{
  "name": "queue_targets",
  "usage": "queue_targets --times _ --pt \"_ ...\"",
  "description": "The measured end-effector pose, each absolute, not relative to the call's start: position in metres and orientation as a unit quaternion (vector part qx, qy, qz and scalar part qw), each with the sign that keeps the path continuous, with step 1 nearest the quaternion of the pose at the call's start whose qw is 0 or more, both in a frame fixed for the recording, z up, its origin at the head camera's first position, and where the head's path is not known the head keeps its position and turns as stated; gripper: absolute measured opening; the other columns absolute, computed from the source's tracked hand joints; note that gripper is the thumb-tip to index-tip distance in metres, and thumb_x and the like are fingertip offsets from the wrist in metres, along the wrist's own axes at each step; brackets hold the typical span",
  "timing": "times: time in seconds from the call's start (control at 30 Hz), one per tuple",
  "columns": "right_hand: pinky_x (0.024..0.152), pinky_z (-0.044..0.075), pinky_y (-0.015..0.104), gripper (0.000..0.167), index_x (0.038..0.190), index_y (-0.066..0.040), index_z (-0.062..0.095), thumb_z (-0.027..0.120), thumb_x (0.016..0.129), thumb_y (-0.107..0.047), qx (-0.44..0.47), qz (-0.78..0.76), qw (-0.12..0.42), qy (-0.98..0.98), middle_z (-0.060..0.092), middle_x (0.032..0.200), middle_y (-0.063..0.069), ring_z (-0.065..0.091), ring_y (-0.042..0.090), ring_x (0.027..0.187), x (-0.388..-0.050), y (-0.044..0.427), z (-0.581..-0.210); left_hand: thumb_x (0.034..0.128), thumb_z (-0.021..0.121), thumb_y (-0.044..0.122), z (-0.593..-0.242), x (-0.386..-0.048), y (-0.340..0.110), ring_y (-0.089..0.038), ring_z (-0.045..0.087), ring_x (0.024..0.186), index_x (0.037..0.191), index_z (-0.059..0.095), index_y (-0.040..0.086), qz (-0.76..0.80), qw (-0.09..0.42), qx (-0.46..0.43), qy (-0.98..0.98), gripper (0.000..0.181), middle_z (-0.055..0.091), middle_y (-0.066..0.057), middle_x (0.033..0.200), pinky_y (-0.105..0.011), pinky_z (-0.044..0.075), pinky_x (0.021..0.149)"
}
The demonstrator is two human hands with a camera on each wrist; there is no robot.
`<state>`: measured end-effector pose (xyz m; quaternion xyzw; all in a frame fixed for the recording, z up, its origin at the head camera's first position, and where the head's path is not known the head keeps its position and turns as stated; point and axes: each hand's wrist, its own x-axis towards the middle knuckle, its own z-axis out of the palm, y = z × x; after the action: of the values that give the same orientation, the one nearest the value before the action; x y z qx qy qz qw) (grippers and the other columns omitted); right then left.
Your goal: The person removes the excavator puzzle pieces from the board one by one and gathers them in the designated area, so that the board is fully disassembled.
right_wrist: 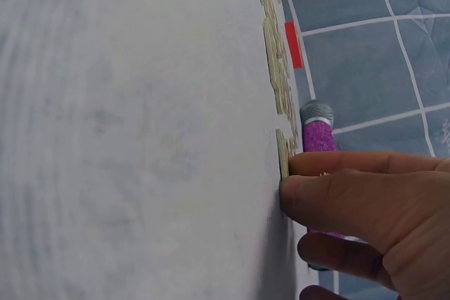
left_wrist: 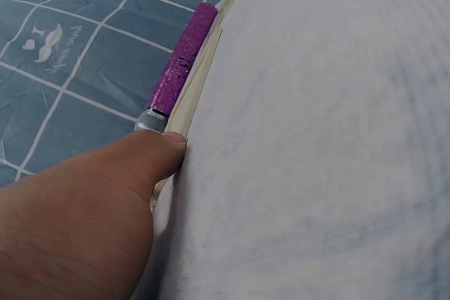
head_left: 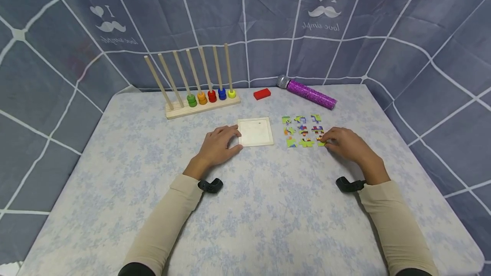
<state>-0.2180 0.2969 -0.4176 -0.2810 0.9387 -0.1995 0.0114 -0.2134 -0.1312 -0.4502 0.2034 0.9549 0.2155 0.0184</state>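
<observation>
My left hand (head_left: 219, 146) rests beside a shallow wooden puzzle tray (head_left: 255, 132). Its thumb and fingertips touch the tray's left edge. In the left wrist view the thumb (left_wrist: 158, 156) lies against the tray's low rim (left_wrist: 200, 82). To the right, colourful jigsaw pieces (head_left: 303, 130) lie in spaced rows on the table. My right hand (head_left: 348, 145) pinches the corner jigsaw piece (head_left: 321, 143) nearest to it, between thumb and index finger. From the right wrist camera that piece (right_wrist: 283, 149) appears edge-on at the fingertips, flat on or very near the cloth.
Behind the tray stands a wooden peg rack (head_left: 203, 107) with coloured rings and tall pegs. A red block (head_left: 262, 93) and a purple glittery microphone (head_left: 310, 94) lie at the back of the table. A blue checked curtain (head_left: 268, 20) hangs behind.
</observation>
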Motion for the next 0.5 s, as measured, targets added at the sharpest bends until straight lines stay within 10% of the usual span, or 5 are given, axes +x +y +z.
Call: queue_targets --times 0.5 --pt "0.091 0.046 0.059 0.036 0.131 0.006 0.055 0.066 0.098 -0.004 -0.222 -0.267 0.048 0.936 0.054 0.129 0.026 0.057 0.045 0.112 -0.2213 0.2898 -0.4142 0.0987 0.063 0.044 -0.4425 -0.2198 -0.1397 -0.032 0.038 0.143 0.140 0.054 0.015 0.258 0.020 0.223 0.940 0.051 0.036 -0.007 0.161 -0.054 0.033 0.110"
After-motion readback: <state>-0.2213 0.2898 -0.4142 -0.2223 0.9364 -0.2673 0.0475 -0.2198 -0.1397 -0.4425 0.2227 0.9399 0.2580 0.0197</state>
